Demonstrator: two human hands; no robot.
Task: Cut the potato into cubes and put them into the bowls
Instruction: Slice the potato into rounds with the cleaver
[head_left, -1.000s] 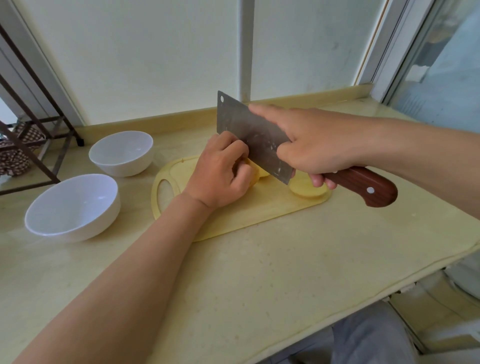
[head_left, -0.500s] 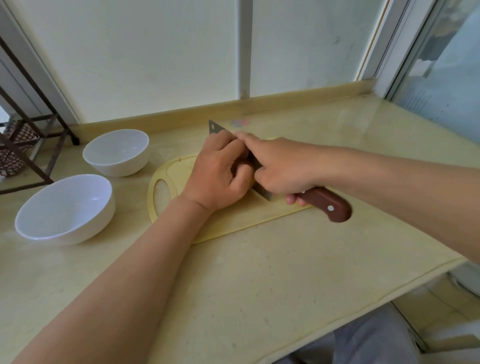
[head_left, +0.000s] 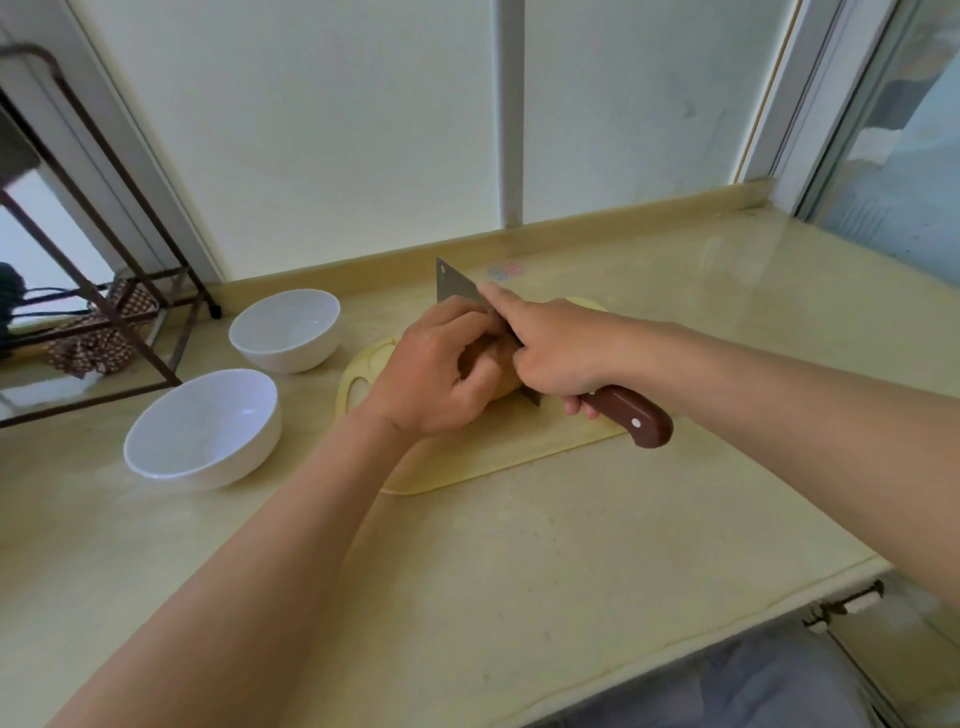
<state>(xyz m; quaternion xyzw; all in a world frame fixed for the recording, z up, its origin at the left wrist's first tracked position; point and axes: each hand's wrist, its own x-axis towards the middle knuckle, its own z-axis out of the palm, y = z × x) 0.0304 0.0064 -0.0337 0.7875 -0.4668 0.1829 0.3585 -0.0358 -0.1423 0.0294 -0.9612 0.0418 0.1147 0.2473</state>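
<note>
Two hands meet on the yellow cutting board (head_left: 498, 460): the left hand (head_left: 436, 374) curls over the potato (head_left: 503, 383), pinning it to the board, while the right hand (head_left: 558, 356) clenches the wooden handle of the cleaver (head_left: 453, 285), forefinger laid along the blade. I judge a slice is in progress, so I'd keep the blade upright against the left knuckles, fingertips tucked, and press straight down. Beyond, left of the board, the large bowl (head_left: 208, 475) and small bowl (head_left: 291, 359) hold no cubes yet.

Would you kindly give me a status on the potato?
Left hand grips potato on board. Right hand grips cleaver, blade against potato. Near bowl, far bowl empty.
</note>
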